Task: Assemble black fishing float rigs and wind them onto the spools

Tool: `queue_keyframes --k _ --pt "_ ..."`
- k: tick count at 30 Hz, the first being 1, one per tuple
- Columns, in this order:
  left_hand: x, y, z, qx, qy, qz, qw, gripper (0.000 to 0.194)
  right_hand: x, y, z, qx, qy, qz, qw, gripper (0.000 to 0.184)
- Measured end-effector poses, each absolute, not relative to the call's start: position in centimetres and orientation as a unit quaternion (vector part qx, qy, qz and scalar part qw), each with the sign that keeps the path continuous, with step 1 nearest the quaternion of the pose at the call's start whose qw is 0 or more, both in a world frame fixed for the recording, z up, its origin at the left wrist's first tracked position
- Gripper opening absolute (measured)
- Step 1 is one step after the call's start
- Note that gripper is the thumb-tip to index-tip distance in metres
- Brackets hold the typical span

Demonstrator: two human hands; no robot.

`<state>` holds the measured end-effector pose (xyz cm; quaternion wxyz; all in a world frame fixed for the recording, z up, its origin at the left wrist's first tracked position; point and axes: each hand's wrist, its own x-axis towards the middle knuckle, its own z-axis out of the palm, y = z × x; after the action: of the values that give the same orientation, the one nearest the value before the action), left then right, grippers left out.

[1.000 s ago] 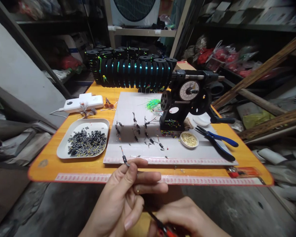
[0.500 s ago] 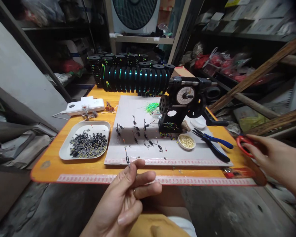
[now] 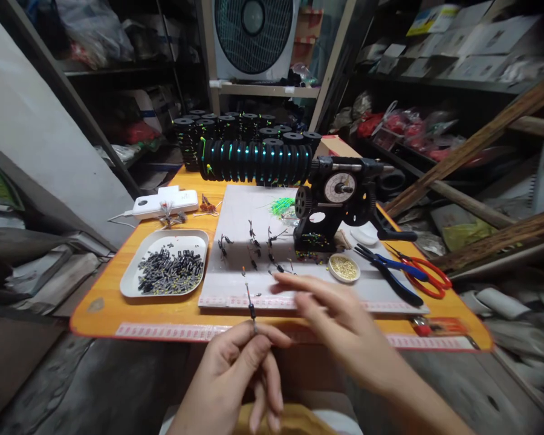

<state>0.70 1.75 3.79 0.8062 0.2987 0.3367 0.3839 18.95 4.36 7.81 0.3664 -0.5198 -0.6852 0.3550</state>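
Note:
My left hand (image 3: 236, 368) pinches the lower end of a thin wire-like piece with a small black cylinder (image 3: 252, 310) on it, held upright near the front edge of the board. To the right of it hovers my right hand (image 3: 335, 320), fingers stretched out and slightly blurred, with nothing seen in it. Red-handled scissors (image 3: 446, 281) lie at the board's right side beside blue-and-black pliers (image 3: 392, 278). Several small black pieces with thin ends (image 3: 254, 243) rest on the pale board (image 3: 240, 202).
A white tray (image 3: 126, 284) of small black and grey parts is on the left. A black winding machine (image 3: 317, 229) with a dial and a row of spools (image 3: 256, 162) stands behind. A dish (image 3: 343, 278) holds gold bits. A power strip (image 3: 163, 205) lies back left.
My right hand has let go of the scissors at the right and moved left towards my left hand. The view has shifted a little. My left hand still holds the small black-bodied piece.

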Motion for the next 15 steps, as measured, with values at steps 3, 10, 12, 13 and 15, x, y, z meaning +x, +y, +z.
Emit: queue_keyframes --k 3,10,12,13,15 --pt "0.4 1.9 3.7 0.352 0.391 0.392 0.755 0.034 14.5 6.8 8.3 -0.42 -0.625 0.566 0.336 0.032" --pt "-0.3 2.1 3.0 0.394 0.4 0.443 0.699 0.045 13.6 8.0 9.0 -0.375 -0.614 0.596 0.357 0.016" --pt "-0.4 1.7 2.2 0.409 0.414 0.423 0.694 0.048 13.7 7.8 8.8 -0.33 -0.517 0.695 0.375 0.02" --pt "-0.5 1.4 1.8 0.421 0.426 0.414 0.686 0.05 13.7 7.7 8.6 -0.308 -0.469 0.735 0.38 0.022" --pt "-0.7 0.8 1.1 0.453 0.455 0.403 0.652 0.052 13.5 7.6 8.1 -0.284 -0.411 0.777 0.382 0.024"
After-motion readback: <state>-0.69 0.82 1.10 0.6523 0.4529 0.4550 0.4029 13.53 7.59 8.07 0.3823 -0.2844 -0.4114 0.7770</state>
